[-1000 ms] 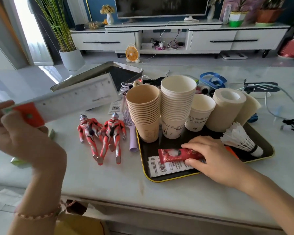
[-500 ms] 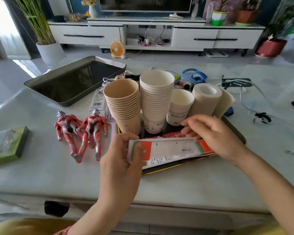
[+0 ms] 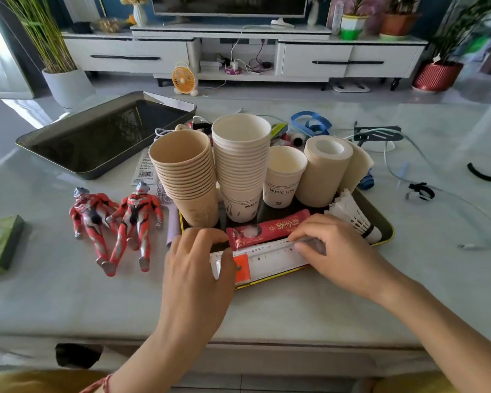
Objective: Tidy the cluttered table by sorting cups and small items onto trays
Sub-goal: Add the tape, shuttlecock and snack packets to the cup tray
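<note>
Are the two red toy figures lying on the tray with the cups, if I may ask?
No, the red toy figures lie on the table, left of the tray that holds the cups.

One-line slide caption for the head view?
Left hand and right hand hold a white plastic ruler beside a red sachet on the yellow-rimmed black tray of paper cups.
</note>
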`<control>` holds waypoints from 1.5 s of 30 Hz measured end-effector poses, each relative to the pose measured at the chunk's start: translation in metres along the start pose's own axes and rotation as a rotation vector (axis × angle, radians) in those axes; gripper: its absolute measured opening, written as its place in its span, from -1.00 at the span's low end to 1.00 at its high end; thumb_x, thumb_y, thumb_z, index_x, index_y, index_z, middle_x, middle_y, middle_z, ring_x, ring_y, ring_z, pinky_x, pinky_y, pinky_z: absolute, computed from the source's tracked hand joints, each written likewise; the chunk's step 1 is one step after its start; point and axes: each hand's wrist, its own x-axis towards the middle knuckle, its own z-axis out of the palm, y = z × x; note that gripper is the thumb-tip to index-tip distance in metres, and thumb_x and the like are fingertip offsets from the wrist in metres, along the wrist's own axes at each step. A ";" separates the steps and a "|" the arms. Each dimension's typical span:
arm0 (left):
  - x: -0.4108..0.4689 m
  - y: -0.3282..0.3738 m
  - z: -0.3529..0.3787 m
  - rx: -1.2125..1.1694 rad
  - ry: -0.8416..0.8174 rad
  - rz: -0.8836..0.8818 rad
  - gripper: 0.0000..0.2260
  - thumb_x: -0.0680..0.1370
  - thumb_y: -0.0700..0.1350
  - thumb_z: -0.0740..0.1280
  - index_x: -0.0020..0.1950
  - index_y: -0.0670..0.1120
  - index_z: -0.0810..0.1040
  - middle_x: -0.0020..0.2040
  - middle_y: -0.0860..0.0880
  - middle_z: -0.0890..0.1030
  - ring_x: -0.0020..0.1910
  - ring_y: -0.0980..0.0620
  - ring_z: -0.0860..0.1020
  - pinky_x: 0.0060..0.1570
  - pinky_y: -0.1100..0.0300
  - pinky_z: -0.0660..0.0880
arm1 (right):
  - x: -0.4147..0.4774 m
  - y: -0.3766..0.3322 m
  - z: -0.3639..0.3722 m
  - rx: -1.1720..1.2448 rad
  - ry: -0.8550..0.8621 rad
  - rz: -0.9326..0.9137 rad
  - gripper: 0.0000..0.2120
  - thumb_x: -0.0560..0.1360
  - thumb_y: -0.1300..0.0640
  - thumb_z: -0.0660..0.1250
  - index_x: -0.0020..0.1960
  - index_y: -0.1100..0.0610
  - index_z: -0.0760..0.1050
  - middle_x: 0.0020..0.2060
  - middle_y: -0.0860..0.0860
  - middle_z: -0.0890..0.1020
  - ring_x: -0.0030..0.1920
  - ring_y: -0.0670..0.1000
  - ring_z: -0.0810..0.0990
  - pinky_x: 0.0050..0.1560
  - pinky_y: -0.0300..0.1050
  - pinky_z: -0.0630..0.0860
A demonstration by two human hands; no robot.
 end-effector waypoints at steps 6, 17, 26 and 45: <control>-0.017 0.008 0.002 -0.281 -0.014 -0.226 -0.59 0.35 -0.07 0.23 0.20 0.07 0.33 0.25 0.07 0.23 0.21 0.25 0.16 0.27 0.21 0.10 | 0.006 0.020 -0.040 0.057 0.591 0.169 -0.87 0.43 0.25 0.25 -0.12 0.18 0.58 -0.25 0.00 0.59 -0.26 -0.08 0.50 -0.20 -0.40 0.38; -0.013 0.015 0.009 -0.386 -0.041 -0.402 -0.55 0.49 -0.33 0.27 0.27 0.00 0.24 0.46 -0.03 0.08 0.47 0.11 0.02 0.25 0.32 0.04 | 0.019 0.099 -0.040 -0.102 0.138 0.654 -0.92 0.47 0.17 0.33 -0.14 0.17 0.57 -0.20 0.14 0.61 -0.12 0.12 0.53 -0.22 -0.16 0.35; -0.009 0.039 0.034 -0.434 -0.105 -0.388 -0.53 0.47 -0.34 0.26 0.35 -0.12 0.26 0.36 -0.07 0.23 0.37 0.03 0.21 0.31 0.29 0.12 | -0.006 0.112 -0.067 -0.263 0.141 0.842 -0.90 0.43 0.20 0.27 -0.27 0.11 0.46 -0.23 0.13 0.51 -0.16 0.14 0.43 -0.22 -0.12 0.32; 0.024 0.088 0.101 -0.330 -0.370 -0.290 -0.47 0.47 -0.16 0.34 0.38 -0.14 0.19 0.28 -0.11 0.33 0.28 -0.05 0.33 0.30 0.04 0.31 | -0.088 0.140 -0.117 -0.249 0.331 1.001 -0.87 0.41 0.27 0.23 -0.09 0.23 0.53 -0.07 0.28 0.58 0.00 0.28 0.55 -0.08 -0.04 0.42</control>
